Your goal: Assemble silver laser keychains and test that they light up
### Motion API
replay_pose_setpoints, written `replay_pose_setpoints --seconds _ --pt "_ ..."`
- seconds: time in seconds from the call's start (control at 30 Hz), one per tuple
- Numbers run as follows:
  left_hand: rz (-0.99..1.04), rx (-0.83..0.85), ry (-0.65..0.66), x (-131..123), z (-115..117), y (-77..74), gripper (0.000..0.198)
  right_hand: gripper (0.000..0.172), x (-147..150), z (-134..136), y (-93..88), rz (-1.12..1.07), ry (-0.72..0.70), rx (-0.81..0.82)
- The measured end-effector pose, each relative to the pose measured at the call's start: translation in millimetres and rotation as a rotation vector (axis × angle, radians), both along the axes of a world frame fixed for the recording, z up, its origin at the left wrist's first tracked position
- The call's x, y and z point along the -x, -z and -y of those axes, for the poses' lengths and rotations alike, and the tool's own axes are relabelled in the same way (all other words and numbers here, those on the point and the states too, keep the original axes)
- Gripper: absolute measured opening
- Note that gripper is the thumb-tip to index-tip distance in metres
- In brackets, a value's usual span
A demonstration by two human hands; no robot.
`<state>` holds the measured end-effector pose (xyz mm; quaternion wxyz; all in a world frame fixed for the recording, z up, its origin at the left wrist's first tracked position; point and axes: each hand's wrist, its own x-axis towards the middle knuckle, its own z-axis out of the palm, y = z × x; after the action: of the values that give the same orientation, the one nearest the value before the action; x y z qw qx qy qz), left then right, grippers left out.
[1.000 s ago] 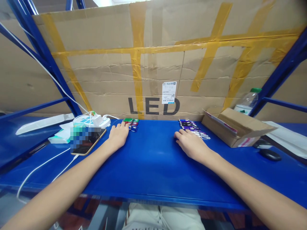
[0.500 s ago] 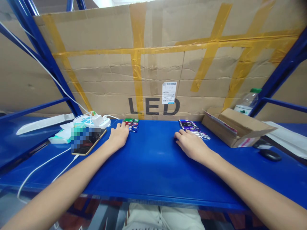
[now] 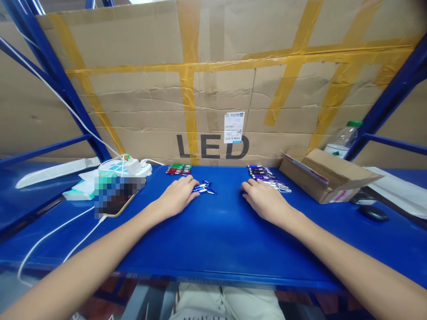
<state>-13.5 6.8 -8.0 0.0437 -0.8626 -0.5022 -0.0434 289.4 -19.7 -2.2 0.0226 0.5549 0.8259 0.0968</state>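
Blue keychains lie touching the left hand's flat, spread fingertips; at 3 o'clock, the right hand rests flat, holding nothing.

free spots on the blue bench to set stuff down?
Bare blue bench top between left hand and right hand, running to the front edge. Also bare right of the right forearm, before the black mouse. Crowded: back row of small keychain lights, cardboard box, phone.

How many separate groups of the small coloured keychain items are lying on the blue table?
3: red and green group at the back, blue group at the left hand fingertips, purple group beyond the right hand. The cardboard box may hide more.
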Motion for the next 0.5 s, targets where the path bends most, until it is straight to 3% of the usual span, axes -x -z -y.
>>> replay_pose_setpoints --seconds 0.1,0.2,0.37,0.5 --pt "0.163 0.064 0.294 -12 16 -2.1 0.037 0.022 1 0 0.5 -0.013 -0.012 -0.038" --pt "0.255 0.149 0.452 -20 27 -3.5 0.037 0.023 1 0 1.1 -0.021 -0.019 -0.076" --pt "0.284 0.177 0.453 -25 33 -2.8 0.037 0.023 1 -2 3.8 -0.052 -0.057 -0.095" --pt "0.269 0.129 0.381 -23 30 -1.3 0.038 0.033 3 2 2.0 -0.134 -0.240 -0.123"
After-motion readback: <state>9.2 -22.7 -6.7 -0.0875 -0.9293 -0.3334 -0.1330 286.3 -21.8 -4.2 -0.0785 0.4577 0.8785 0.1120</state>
